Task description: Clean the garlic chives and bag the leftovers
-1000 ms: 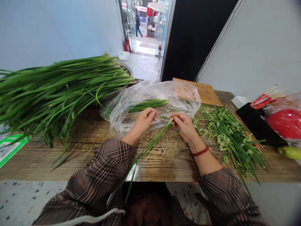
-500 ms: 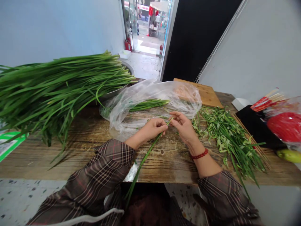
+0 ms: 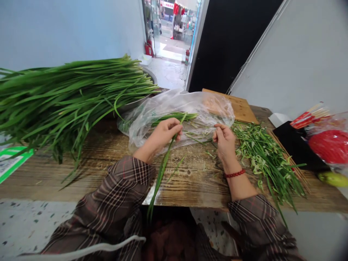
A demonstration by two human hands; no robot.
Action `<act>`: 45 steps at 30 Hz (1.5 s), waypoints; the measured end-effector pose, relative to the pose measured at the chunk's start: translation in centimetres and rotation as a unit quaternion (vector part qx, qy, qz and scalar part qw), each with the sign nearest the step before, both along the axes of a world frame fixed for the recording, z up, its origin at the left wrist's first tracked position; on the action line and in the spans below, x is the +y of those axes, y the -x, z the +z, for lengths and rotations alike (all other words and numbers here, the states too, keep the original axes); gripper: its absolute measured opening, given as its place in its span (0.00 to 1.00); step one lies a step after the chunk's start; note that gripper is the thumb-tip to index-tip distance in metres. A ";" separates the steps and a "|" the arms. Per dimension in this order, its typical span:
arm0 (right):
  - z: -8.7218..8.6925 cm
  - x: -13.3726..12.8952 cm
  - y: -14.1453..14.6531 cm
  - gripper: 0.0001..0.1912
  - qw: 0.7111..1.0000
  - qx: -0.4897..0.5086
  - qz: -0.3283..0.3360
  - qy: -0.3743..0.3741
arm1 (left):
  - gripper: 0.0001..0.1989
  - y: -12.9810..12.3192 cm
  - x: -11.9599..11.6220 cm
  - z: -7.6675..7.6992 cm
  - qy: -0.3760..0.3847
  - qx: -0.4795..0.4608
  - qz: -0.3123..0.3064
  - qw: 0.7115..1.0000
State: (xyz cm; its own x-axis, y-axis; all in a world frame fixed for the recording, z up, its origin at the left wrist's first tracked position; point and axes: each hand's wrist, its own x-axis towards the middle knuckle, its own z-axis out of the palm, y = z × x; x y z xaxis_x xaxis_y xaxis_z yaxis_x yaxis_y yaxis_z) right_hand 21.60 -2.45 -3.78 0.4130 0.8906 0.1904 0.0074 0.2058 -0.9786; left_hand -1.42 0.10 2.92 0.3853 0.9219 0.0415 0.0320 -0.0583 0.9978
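My left hand (image 3: 166,133) is closed on a long green chive stalk (image 3: 162,167), whose leaves hang down past the table's front edge. To its right, over the bag's near edge, my right hand (image 3: 224,139) is pinched; anything between its fingertips is too small to name. Behind both hands lies a clear plastic bag (image 3: 176,99) with a small bunch of chives (image 3: 176,116) on it. A large heap of chives (image 3: 81,90) rests at the left in a metal bowl. Loose leaves and trimmings (image 3: 263,156) are piled right of my right hand.
A wooden board (image 3: 240,108) lies behind the bag. At the right are a black box (image 3: 296,145), a red bundle in plastic (image 3: 330,146) and thin sticks beside the trimmings. A green-edged card (image 3: 13,163) is at the left. The table's front edge is close to my body.
My hands have moved apart, the left to the left and up with the stalk, the right to the right. A thin green scrap now lies on the wood between them.
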 end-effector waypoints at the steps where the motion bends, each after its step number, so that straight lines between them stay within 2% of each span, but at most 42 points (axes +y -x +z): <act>1: -0.1 -0.1 0.0 0.13 1.000 -0.022 0.002 0.003 | 0.08 0.5 0.4 0.2 0.004 -0.018 0.022 1.000; 3: -0.5 -0.2 0.0 0.15 0.997 -0.075 -0.003 0.005 | 0.06 1.5 1.3 0.3 -0.019 -0.011 0.069 0.997; 5: -0.9 -0.3 -0.1 0.15 0.990 -0.144 -0.014 -0.002 | 0.05 2.4 2.2 0.1 -0.087 0.062 0.123 0.987; 8: -1.2 -0.2 0.2 0.14 0.961 -0.277 0.002 -0.025 | 0.08 3.3 3.0 -0.4 -0.211 0.247 0.178 0.929; 10: -1.0 0.1 1.0 0.13 0.926 -0.371 0.049 -0.050 | 0.11 3.5 3.2 -0.6 -0.240 0.337 0.187 0.891; 11: -0.8 0.3 1.5 0.13 0.905 -0.413 0.079 -0.064 | 0.13 3.6 3.3 -0.7 -0.239 0.358 0.189 0.883; 14: 0.0 1.2 3.2 0.14 0.845 -0.502 0.161 -0.091 | 0.16 3.6 3.4 -1.0 -0.224 0.358 0.199 0.884; 16: 0.5 1.8 4.0 0.17 0.818 -0.534 0.194 -0.093 | 0.17 3.7 3.6 -1.3 -0.217 0.347 0.202 0.890; 20: 2.3 2.8 3.7 0.13 0.794 -0.541 0.276 -0.028 | 0.16 3.8 4.0 -1.8 -0.195 0.327 0.210 0.900; 22: 3.4 3.7 3.1 0.17 0.796 -0.524 0.303 0.006 | 0.16 3.9 4.1 -1.9 -0.191 0.315 0.220 0.903; 25: 4.3 6.0 3.0 0.13 0.813 -0.521 0.261 -0.010 | 0.17 3.9 4.0 -1.9 -0.189 0.304 0.235 0.904; 27: 4.0 8.0 3.6 0.14 0.799 -0.555 0.229 -0.033 | 0.17 3.9 3.9 -1.8 -0.183 0.297 0.240 0.906; 32: 1.8 12.0 5.5 0.30 0.701 -0.679 0.217 -0.024 | 0.15 3.9 3.7 -1.7 -0.179 0.279 0.227 0.916; 34: 1.5 12.5 5.8 0.30 0.670 -0.714 0.203 0.005 | 0.15 3.9 3.7 -1.7 -0.180 0.273 0.224 0.918; 37: 1.8 12.1 5.7 0.23 0.635 -0.751 0.173 0.040 | 0.15 3.8 3.6 -1.7 -0.178 0.272 0.225 0.919; 40: 2.5 10.6 5.2 0.16 0.645 -0.748 0.150 0.029 | 0.15 3.8 3.6 -1.7 -0.179 0.271 0.223 0.919; 45: 3.3 5.9 3.8 0.18 0.685 -0.719 0.116 -0.012 | 0.15 3.5 3.5 -1.8 -0.197 0.231 0.226 0.926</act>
State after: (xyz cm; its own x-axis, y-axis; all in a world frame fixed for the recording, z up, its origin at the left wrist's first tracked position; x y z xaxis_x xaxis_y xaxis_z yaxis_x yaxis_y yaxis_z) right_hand 17.85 3.46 -0.46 -0.3696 0.8896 0.2684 0.9245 0.3809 0.0104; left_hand -4.96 3.58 1.12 0.0243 0.9412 0.3369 0.5595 -0.2920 0.7756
